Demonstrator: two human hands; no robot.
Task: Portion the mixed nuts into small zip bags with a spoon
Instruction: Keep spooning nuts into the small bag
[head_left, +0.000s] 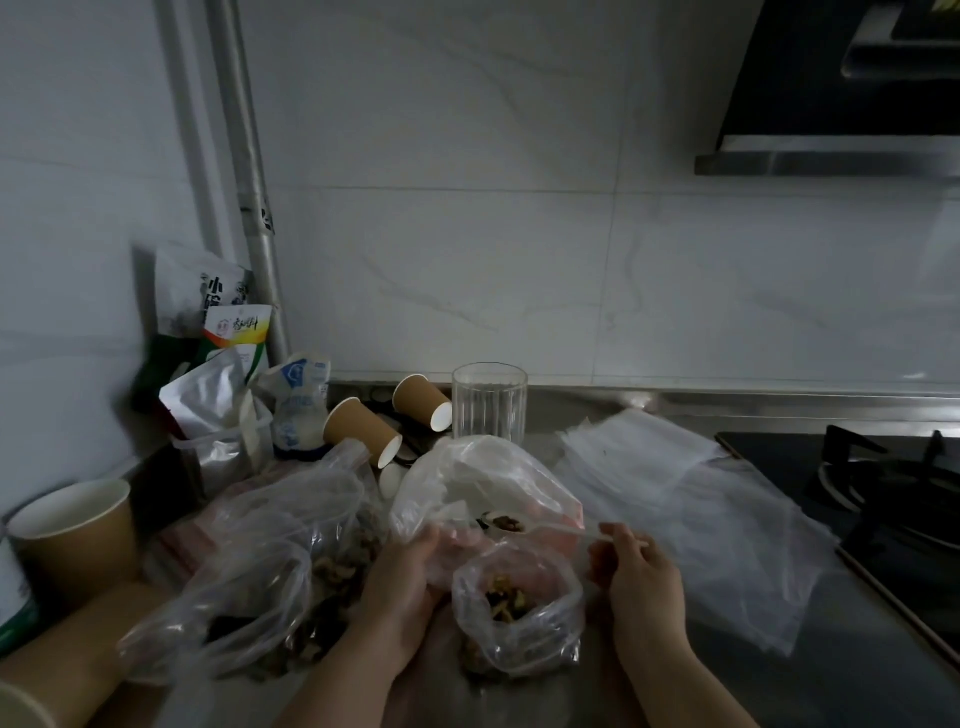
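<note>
My right hand (644, 582) pinches the handle of a clear plastic spoon (550, 529) whose bowl carries mixed nuts, level above the counter. Below it stands a small zip bag (519, 613), open at the top and partly filled with nuts. My left hand (402, 587) grips the edge of a larger clear bag (483, 488) just left of the small bag's mouth. A big crumpled bag of mixed nuts (270, 571) lies to the left.
A stack of flat zip bags (691, 499) lies on the steel counter to the right, beside a black gas hob (893, 499). Behind stand a ribbed glass (489, 402), tipped paper cups (363, 431), snack packets (218, 332), and an upright paper cup (72, 535) at left.
</note>
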